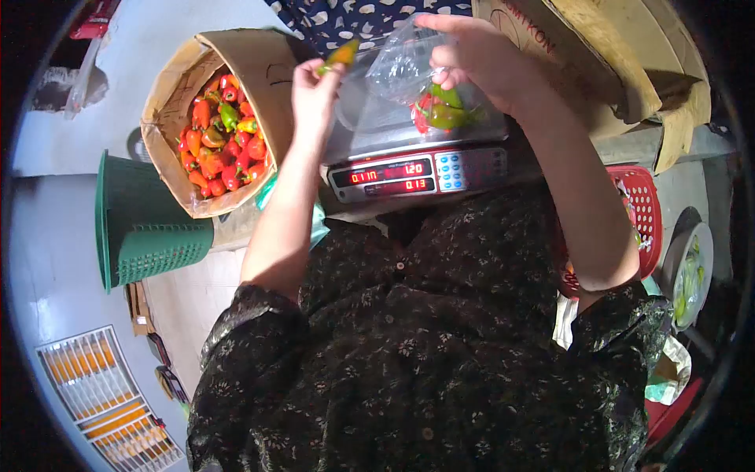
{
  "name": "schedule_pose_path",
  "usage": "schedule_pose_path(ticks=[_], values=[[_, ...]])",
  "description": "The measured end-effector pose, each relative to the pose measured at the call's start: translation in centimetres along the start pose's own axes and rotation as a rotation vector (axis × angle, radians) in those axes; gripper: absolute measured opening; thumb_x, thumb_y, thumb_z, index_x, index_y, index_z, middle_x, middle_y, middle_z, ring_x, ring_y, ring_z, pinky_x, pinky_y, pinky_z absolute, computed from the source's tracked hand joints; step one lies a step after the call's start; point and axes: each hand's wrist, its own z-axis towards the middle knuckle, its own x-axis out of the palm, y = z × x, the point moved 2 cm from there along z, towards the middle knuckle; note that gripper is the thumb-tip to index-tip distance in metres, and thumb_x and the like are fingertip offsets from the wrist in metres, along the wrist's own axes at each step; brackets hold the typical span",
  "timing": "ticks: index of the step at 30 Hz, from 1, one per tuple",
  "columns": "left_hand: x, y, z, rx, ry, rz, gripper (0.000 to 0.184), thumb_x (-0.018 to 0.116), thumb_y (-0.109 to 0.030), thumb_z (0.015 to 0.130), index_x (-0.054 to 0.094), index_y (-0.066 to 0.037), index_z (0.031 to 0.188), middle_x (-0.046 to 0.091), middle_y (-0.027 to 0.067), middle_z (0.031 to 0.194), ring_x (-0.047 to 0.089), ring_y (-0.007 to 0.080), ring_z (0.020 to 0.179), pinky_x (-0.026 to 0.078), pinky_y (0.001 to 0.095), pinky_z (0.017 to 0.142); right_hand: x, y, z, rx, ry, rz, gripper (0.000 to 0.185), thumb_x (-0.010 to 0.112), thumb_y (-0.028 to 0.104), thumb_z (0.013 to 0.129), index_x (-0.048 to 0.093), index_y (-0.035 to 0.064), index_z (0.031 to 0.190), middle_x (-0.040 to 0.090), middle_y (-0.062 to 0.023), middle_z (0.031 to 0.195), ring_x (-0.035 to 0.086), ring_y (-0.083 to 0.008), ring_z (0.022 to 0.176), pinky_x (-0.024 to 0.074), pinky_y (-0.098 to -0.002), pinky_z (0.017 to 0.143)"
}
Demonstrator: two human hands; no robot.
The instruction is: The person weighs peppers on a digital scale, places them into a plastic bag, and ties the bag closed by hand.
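My left hand (314, 90) pinches an orange-green pepper (343, 55) above the left side of the weighing scale. With the fingers of my right hand (472, 55) I hold the top of a clear plastic bag (397, 67). Green and red peppers (448, 110) are in the lower part of this bag, over the metal pan of the scale (362, 134). Red digits glow on the scale's display (385, 177). Left of my left hand, a cardboard box (271, 94) leans open toward me, full of red, orange and a few green peppers (224, 141).
A green plastic basket (157, 244) stands below the box. On the right are a red perforated basket (645, 216) and a white dish (704, 244) holding pale green produce. Cardboard boxes (582, 71) sit behind my right arm. Dark patterned cloth (362, 20) lies beyond the scale.
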Motion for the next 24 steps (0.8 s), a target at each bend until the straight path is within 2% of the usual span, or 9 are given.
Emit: schedule_pose_path(ticks=[5, 10, 12, 15, 16, 19, 21, 23, 24], values=[[0.7, -10.4, -2.4, 0.074, 0.539, -0.052, 0.037, 0.065, -0.009, 0.079, 0.055, -0.001, 0.114, 0.06, 0.0026, 0.09, 0.055, 0.0098, 0.083, 0.043, 0.0223, 0.078, 1.0, 0.4, -0.2, -0.004, 0.018, -0.157, 0.058, 0.054, 0.006, 0.072, 0.044, -0.002, 0.128, 0.057, -0.0087, 0.077, 0.056, -0.0122, 0.061, 0.048, -0.0229, 0.056], [5.6, -10.8, -3.3, 0.465, 0.737, 0.561, 0.022, 0.061, -0.019, 0.075, 0.064, -0.004, 0.09, 0.061, 0.0057, 0.068, 0.058, 0.0129, 0.064, 0.046, 0.0297, 0.059, 3.2, 1.4, -1.0, -0.03, 0.106, -0.314, 0.063, 0.05, 0.005, 0.069, 0.04, -0.0021, 0.131, 0.058, -0.0082, 0.07, 0.054, -0.0109, 0.055, 0.0474, -0.0234, 0.054], [7.4, -9.5, -3.7, 0.005, 0.996, 0.385, 0.014, 0.056, -0.015, 0.075, 0.062, -0.002, 0.073, 0.064, 0.0122, 0.068, 0.064, 0.0182, 0.064, 0.049, 0.0306, 0.06, 3.7, 1.5, -1.4, -0.011, 0.145, -0.338, 0.063, 0.05, 0.005, 0.069, 0.04, -0.0017, 0.131, 0.058, -0.0079, 0.07, 0.055, -0.0105, 0.055, 0.0474, -0.024, 0.052], [9.0, -7.8, -4.5, -0.164, 0.92, -0.071, 0.018, 0.052, -0.015, 0.076, 0.061, 0.0, 0.071, 0.062, 0.0139, 0.065, 0.063, 0.0216, 0.066, 0.049, 0.0318, 0.06, 2.9, 2.0, -2.1, -0.052, 0.076, -0.402, 0.057, 0.05, 0.004, 0.071, 0.045, 0.0001, 0.128, 0.057, -0.0052, 0.068, 0.054, -0.009, 0.054, 0.0459, -0.0228, 0.049], [9.3, -9.1, -4.6, 0.567, 0.844, 0.417, 0.02, 0.053, -0.017, 0.075, 0.061, 0.001, 0.078, 0.062, 0.015, 0.068, 0.063, 0.0257, 0.071, 0.049, 0.0345, 0.063, 2.2, 2.5, -2.4, -0.093, 0.039, -0.386, 0.055, 0.049, 0.004, 0.072, 0.046, 0.0004, 0.127, 0.057, -0.004, 0.066, 0.054, -0.0086, 0.053, 0.0454, -0.0222, 0.049], [6.3, -14.5, -5.2, 0.687, 0.531, 0.586, 0.019, 0.053, -0.008, 0.078, 0.061, 0.001, 0.094, 0.065, 0.0155, 0.086, 0.064, 0.0241, 0.079, 0.05, 0.0353, 0.068, 1.0, 5.8, -3.1, -0.1, -0.099, -0.49, 0.045, 0.051, 0.003, 0.076, 0.051, 0.0004, 0.121, 0.057, -0.0029, 0.067, 0.052, -0.0075, 0.052, 0.0432, -0.0197, 0.048], [4.1, -15.7, -5.3, 0.569, 0.455, -0.289, 0.011, 0.054, -0.004, 0.081, 0.061, -0.002, 0.088, 0.065, 0.0103, 0.083, 0.063, 0.0146, 0.085, 0.05, 0.031, 0.073, 1.8, 9.9, -4.3, 0.007, -0.164, -0.455, 0.041, 0.053, 0.001, 0.076, 0.052, -0.0035, 0.117, 0.06, -0.0064, 0.07, 0.053, -0.0092, 0.051, 0.0439, -0.0202, 0.048], [3.0, -15.7, -4.1, 0.528, 0.116, -0.388, 0.018, 0.035, 0.006, 0.081, 0.051, -0.001, 0.085, 0.059, 0.0072, 0.074, 0.054, 0.0099, 0.06, 0.043, 0.0191, 0.058, 0.3, 9.9, -5.4, -0.06, -0.082, -0.347, 0.043, 0.056, 0.002, 0.076, 0.051, -0.0071, 0.118, 0.061, -0.0073, 0.07, 0.052, -0.0095, 0.048, 0.0441, -0.0199, 0.047], [3.4, -13.2, -2.7, 0.518, 0.179, -0.209, 0.016, 0.045, -0.003, 0.084, 0.054, -0.003, 0.097, 0.061, 0.0064, 0.083, 0.058, 0.0125, 0.072, 0.046, 0.0243, 0.066, 0.0, 9.9, -5.5, -0.085, -0.127, -0.313, 0.045, 0.056, 0.002, 0.075, 0.05, -0.0074, 0.119, 0.061, -0.007, 0.07, 0.052, -0.0091, 0.048, 0.0438, -0.0196, 0.046]])
